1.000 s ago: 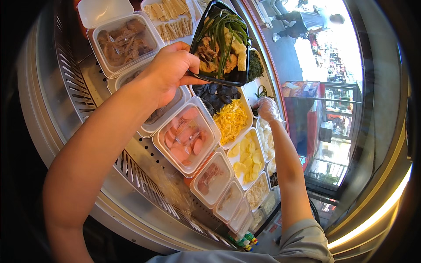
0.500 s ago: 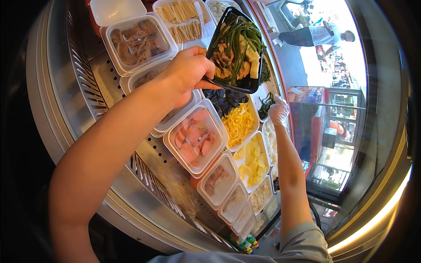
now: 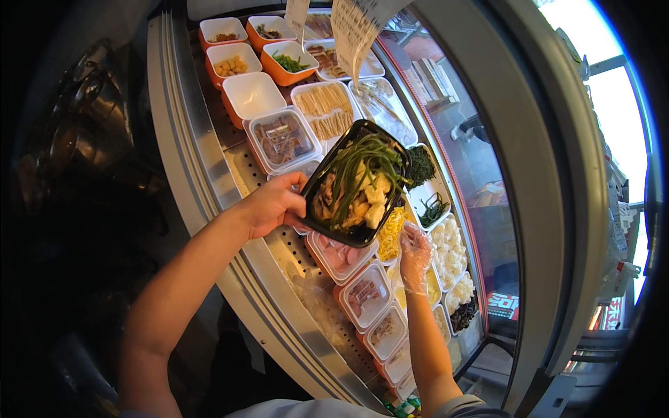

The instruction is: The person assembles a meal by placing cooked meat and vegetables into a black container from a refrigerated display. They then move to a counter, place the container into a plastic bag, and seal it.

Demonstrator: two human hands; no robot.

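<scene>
A black rectangular plastic tray is in the grip of my left hand, which holds it by its near left edge above the food containers. Long green strips lie across the pale and brown pieces of food inside. Lower right of the tray, my right hand wears a clear plastic glove. It is beside the yellow shreds, its fingers curled together; whether anything is between them does not show. Dark green strips sit in a white container just beyond that hand.
Rows of lidded and uncovered containers fill the display case. An orange-sided white container stands farther back, near beige sticks. White pieces lie right of my glove. Paper tags hang overhead, and the curved case frame rises at right.
My right hand has come away from the container of dark green strips toward the yellow shreds. The tray appears lower in view, still in my left hand, and the camera view has shifted.
</scene>
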